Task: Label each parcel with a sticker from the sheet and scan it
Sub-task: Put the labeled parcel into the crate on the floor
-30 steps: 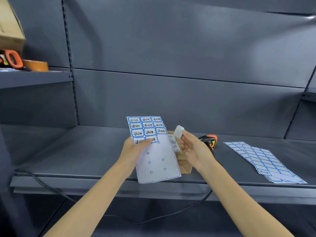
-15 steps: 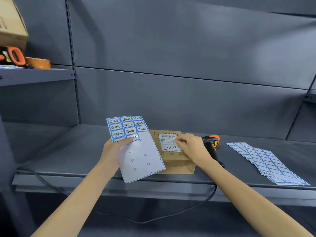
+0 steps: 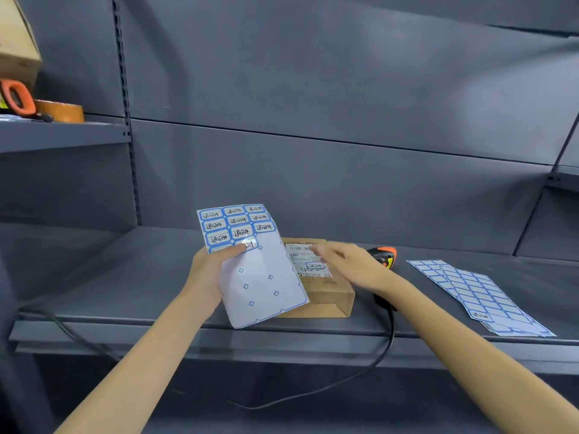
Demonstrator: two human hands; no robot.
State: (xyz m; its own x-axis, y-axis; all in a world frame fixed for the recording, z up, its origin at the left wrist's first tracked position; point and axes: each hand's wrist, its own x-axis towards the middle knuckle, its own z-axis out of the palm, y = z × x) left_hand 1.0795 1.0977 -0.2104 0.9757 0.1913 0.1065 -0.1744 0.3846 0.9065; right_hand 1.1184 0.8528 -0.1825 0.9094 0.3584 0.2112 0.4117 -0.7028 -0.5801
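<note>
A small brown cardboard parcel (image 3: 326,292) lies on the grey shelf (image 3: 125,277) near its front edge. Its white shipping label carries a blue-bordered sticker (image 3: 314,266). My left hand (image 3: 210,270) holds up the sticker sheet (image 3: 250,264), thumb on its blue stickers; the lower half of the sheet is peeled bare. My right hand (image 3: 347,264) hovers over the parcel's top, fingers spread and blurred, holding nothing. Behind my right hand lies an orange and black scanner (image 3: 383,255), mostly hidden.
The scanner's black cable (image 3: 385,346) hangs over the shelf's front edge. More sticker sheets (image 3: 476,292) lie flat at the right. On the upper left shelf sit a cardboard box (image 3: 15,45), an orange tool (image 3: 17,97) and a tape roll (image 3: 59,110).
My right hand brought a peeled sticker down onto the parcel's label and has lifted its fingers off. The sticker sheet in my left hand swung left, uncovering the parcel.
</note>
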